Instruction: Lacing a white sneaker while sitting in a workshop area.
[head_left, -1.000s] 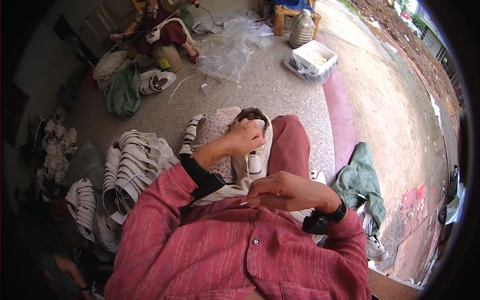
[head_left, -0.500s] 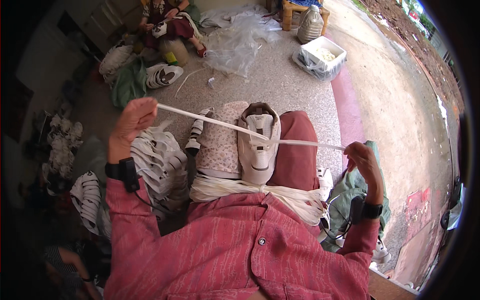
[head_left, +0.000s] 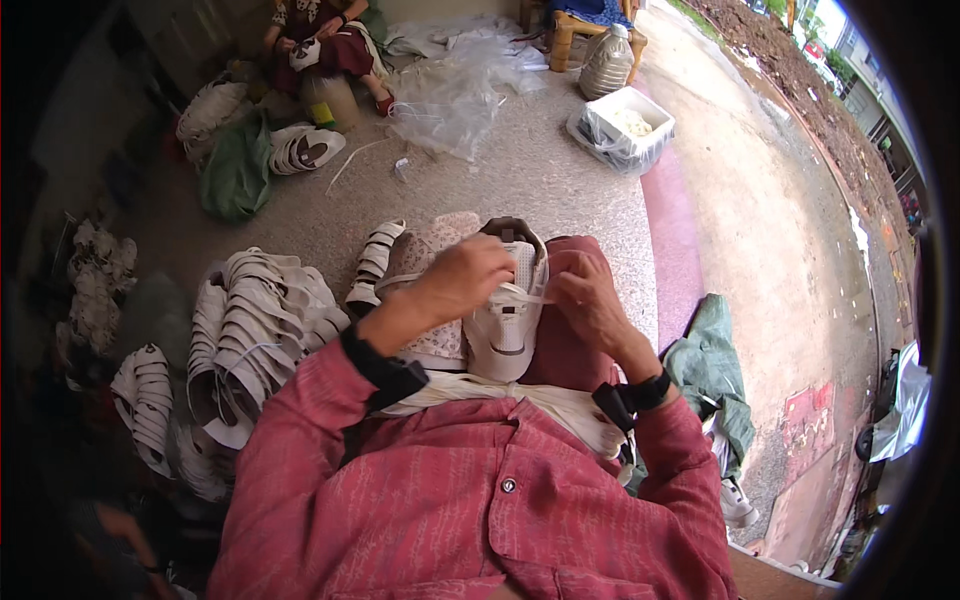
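Note:
A white shoe upper (head_left: 497, 338) with a dark collar lies between my knees, toe toward me. A flat white shoelace (head_left: 517, 295) crosses its tongue near the eyelets. My left hand (head_left: 462, 277) is closed over the left side of the upper, fingertips pinched on the lace. From the right, my right hand (head_left: 590, 297) pinches the lace beside the upper, its fingers curled. Part of the lace is hidden behind my fingers. Across my lap lies a bundle of white laces (head_left: 560, 405), partly covered by my forearms.
Stacked shoe uppers (head_left: 265, 330) stand at my left, with a smaller stack (head_left: 378, 255) by my left knee. A green sack (head_left: 715, 360) lies to the right. Ahead are a plastic-lined white box (head_left: 622, 130), a large bottle (head_left: 607, 65), plastic sheeting (head_left: 450, 110) and a seated person (head_left: 325, 50).
Both hands have come inward from wide apart, where they held the lace stretched taut, and are now close together over the upper. The view has shifted slightly.

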